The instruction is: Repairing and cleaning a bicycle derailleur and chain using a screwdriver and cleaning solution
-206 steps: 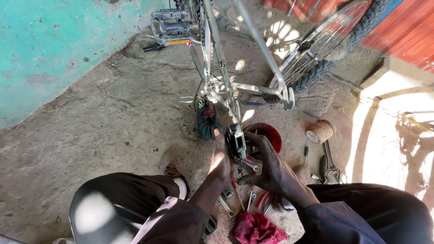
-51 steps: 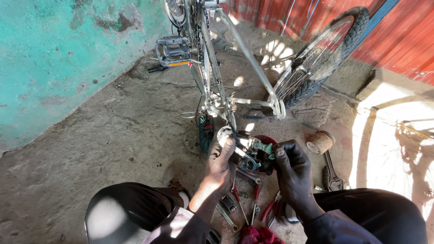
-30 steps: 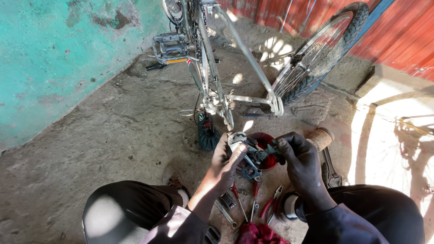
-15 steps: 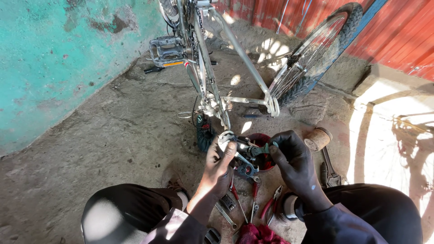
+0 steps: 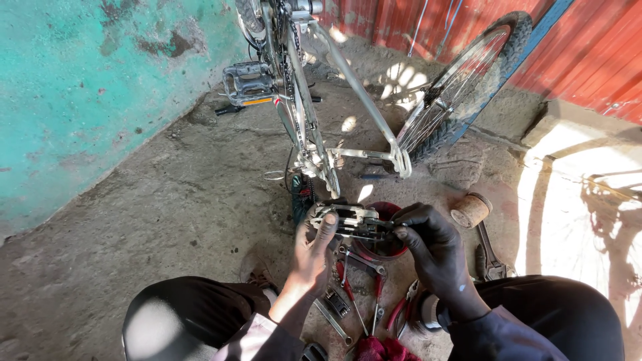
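Head view shows my left hand (image 5: 314,244) wrapped around one end of the metal pedal (image 5: 351,222), and my right hand (image 5: 428,251) pinching its other end, above the red bowl (image 5: 388,247). I think greasy fingers could let the pedal slip onto the pliers (image 5: 348,291) below. The concrete floor (image 5: 167,200) is rough and dusty, between a turquoise wall (image 5: 80,87) and the upturned bicycle (image 5: 314,120).
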